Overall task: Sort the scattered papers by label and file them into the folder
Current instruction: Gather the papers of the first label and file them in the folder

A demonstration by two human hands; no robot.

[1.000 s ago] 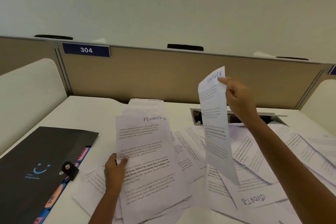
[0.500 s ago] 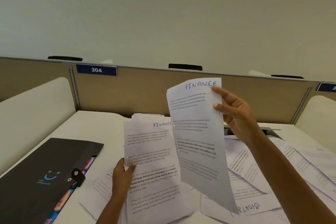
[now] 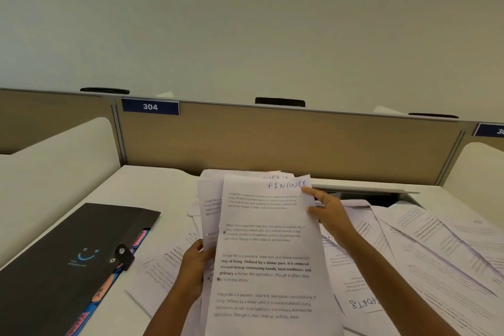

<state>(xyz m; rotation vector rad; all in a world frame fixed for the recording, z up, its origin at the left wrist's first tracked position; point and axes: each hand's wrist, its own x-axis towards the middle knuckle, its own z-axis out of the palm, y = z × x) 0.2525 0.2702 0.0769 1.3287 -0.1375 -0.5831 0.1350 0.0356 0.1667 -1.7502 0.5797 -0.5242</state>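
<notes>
A stack of FINANCE papers [image 3: 267, 254] stands tilted above the desk, its top sheet headed "FINANCE" in blue handwriting. My left hand [image 3: 195, 267] grips the stack's left edge near the middle. My right hand [image 3: 328, 211] holds the top sheet's upper right edge, with the index finger on its corner. A black folder [image 3: 68, 254] with a smiley print, a snap strap and coloured tabs lies shut at the left. Scattered papers [image 3: 425, 248] cover the desk to the right, and one sheet labelled "SPORTS" [image 3: 364, 301] lies upside down.
A tan partition [image 3: 272, 142] with a blue "304" plate [image 3: 150, 107] closes the back of the white desk [image 3: 152, 185]. White side dividers stand left and right. A cable slot [image 3: 379, 196] opens in the desk behind my right hand.
My right hand has brought the FINANCE sheet down and left, laying it onto the stack held in my left hand. The view has tilted slightly upward.
</notes>
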